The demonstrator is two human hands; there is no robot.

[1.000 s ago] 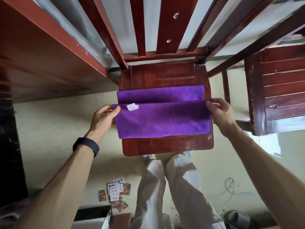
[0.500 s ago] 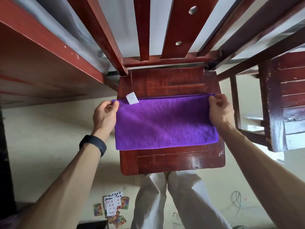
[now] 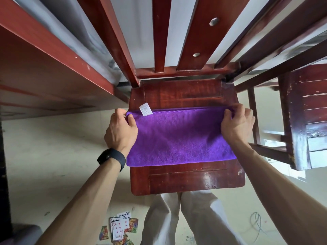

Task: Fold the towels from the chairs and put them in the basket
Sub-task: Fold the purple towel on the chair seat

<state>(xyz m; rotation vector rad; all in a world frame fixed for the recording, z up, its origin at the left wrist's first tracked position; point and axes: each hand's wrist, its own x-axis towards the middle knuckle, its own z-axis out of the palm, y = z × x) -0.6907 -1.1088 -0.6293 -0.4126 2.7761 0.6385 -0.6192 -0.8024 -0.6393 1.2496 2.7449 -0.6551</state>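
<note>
Purple towel (image 3: 178, 138), folded, lies flat on the chair seat (image 3: 185, 179), spanning between both hands: left hand (image 3: 120, 131) fingers (image 3: 131, 119) pinch its far left corner, white label (image 3: 146, 109) just beside them; right hand (image 3: 237, 126) fingers pinch the far right corner.

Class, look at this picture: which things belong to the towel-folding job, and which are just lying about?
Job: purple fleecy towel, folded flat; red-brown wooden chair seat under it; left hand and right hand, each with a grip on a far corner.
Lying about: scattered playing cards on the floor; thin pale cable on the floor.
</note>
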